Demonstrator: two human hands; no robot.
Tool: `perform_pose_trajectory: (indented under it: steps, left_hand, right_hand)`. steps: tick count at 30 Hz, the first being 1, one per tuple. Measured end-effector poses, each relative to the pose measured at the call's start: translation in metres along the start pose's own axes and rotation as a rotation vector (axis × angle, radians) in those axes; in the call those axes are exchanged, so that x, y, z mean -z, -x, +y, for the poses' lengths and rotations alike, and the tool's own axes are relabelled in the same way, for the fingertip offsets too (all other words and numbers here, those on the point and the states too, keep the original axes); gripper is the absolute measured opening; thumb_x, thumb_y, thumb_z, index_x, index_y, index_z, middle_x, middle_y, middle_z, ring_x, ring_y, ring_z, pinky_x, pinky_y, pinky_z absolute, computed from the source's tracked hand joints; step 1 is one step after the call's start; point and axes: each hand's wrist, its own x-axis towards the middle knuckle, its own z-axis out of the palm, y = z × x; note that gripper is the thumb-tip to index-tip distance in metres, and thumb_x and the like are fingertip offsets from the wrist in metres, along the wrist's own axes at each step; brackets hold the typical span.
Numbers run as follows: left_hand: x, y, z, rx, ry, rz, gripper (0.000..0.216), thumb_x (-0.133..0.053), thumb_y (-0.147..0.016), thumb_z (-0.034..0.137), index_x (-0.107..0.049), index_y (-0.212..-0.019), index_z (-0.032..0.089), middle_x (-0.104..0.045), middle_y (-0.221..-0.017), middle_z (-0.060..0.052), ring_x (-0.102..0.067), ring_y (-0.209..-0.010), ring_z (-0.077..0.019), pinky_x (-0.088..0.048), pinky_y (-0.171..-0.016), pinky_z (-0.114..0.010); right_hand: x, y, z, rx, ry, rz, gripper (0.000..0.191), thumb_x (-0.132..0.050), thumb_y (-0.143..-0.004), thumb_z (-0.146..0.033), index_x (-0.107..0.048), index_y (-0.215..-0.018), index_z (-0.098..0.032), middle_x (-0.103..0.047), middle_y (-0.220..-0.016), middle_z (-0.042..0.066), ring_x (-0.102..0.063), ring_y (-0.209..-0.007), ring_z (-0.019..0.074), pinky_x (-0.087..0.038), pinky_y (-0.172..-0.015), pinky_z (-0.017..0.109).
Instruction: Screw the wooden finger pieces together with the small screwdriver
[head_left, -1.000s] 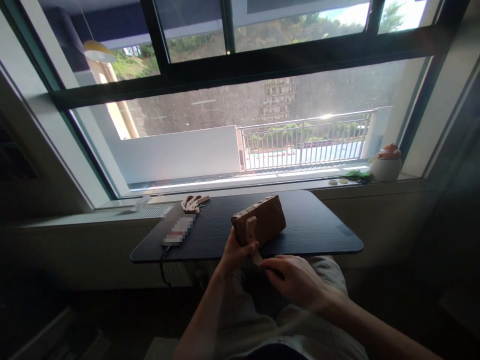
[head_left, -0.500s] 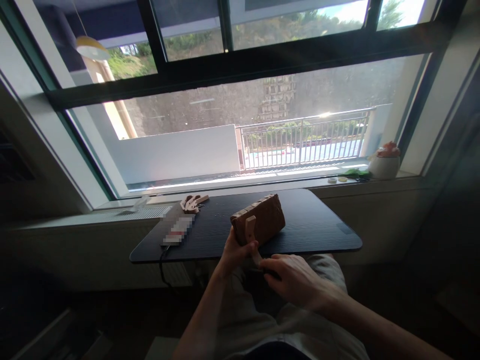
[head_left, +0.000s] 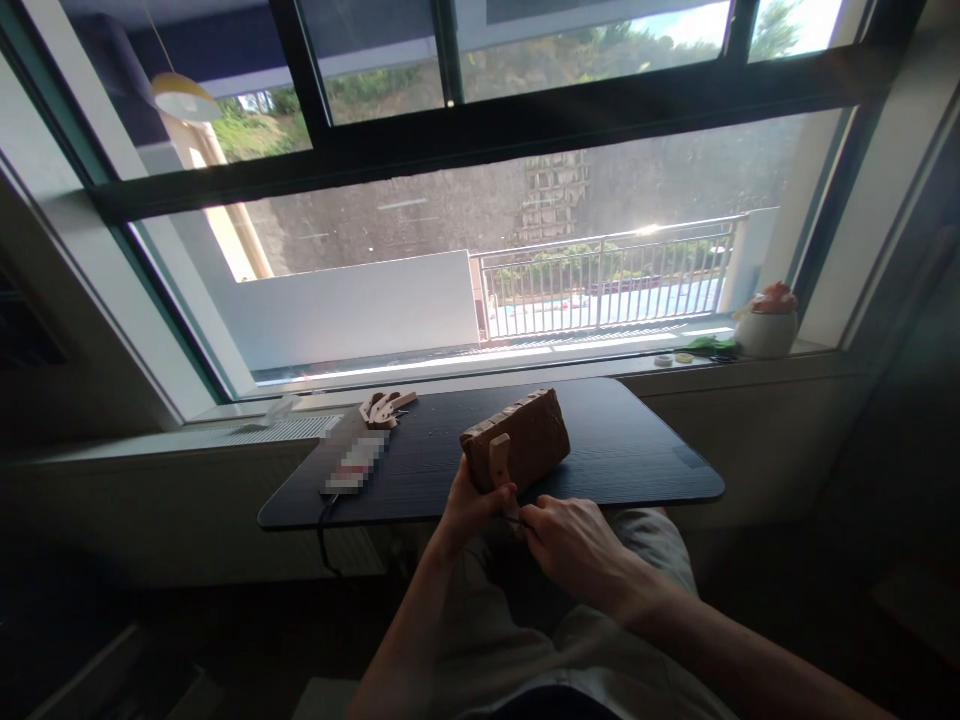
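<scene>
My left hand is closed round a small pale wooden piece, holding it upright just in front of the black table's near edge. My right hand is closed beside it, fingertips touching the piece's lower end and pinching something thin that I cannot make out. Right behind the piece, a brown block with a row of pale wooden parts along its top lies on the black table. Both hands hover over my lap.
A few loose wooden pieces lie at the table's back left, beside a blurred flat object with a cable hanging off the edge. A white pot and small items stand on the window sill at right. A large window fills the background.
My right hand has moved up and left, closing in on the lower end of the wooden piece. The left hand and the block have barely shifted.
</scene>
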Motion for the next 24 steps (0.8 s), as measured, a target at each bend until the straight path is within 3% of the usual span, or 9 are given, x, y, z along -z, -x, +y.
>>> perform_pose_trajectory:
  steps: [11, 17, 24]
  left_hand:
    - [-0.002, 0.003, 0.010, 0.030, 0.018, -0.010, 0.072, -0.083, -0.052, 0.024, -0.049, -0.116, 0.019, -0.067, -0.096, -0.004, -0.063, -0.088, -0.0223, -0.052, -0.074, -0.032]
    - [-0.003, 0.003, 0.009, -0.001, 0.039, -0.057, 0.068, -0.081, -0.055, 0.025, -0.047, -0.113, 0.019, -0.066, -0.094, -0.004, -0.063, -0.085, -0.0209, -0.051, -0.073, -0.031]
    - [-0.001, 0.003, 0.006, -0.030, 0.045, -0.079, 0.066, -0.080, -0.057, 0.025, -0.047, -0.113, 0.019, -0.065, -0.095, -0.004, -0.062, -0.087, -0.0202, -0.050, -0.075, -0.030]
  right_hand:
    - [0.005, 0.002, -0.003, 0.000, 0.000, -0.050, 0.022, -0.042, -0.090, -0.023, -0.064, -0.091, -0.019, -0.066, -0.082, 0.006, -0.063, -0.069, 0.0173, -0.033, -0.055, 0.029]
    - [0.025, 0.006, 0.008, -0.067, -0.123, 0.076, 0.020, -0.048, -0.084, -0.023, -0.060, -0.100, -0.024, -0.065, -0.086, 0.001, -0.062, -0.078, 0.0164, -0.032, -0.061, 0.027]
    - [0.034, 0.012, 0.009, -0.042, -0.121, 0.125, 0.024, -0.041, -0.090, -0.029, -0.062, -0.100, -0.028, -0.061, -0.080, -0.001, -0.058, -0.068, 0.0138, -0.027, -0.057, 0.028]
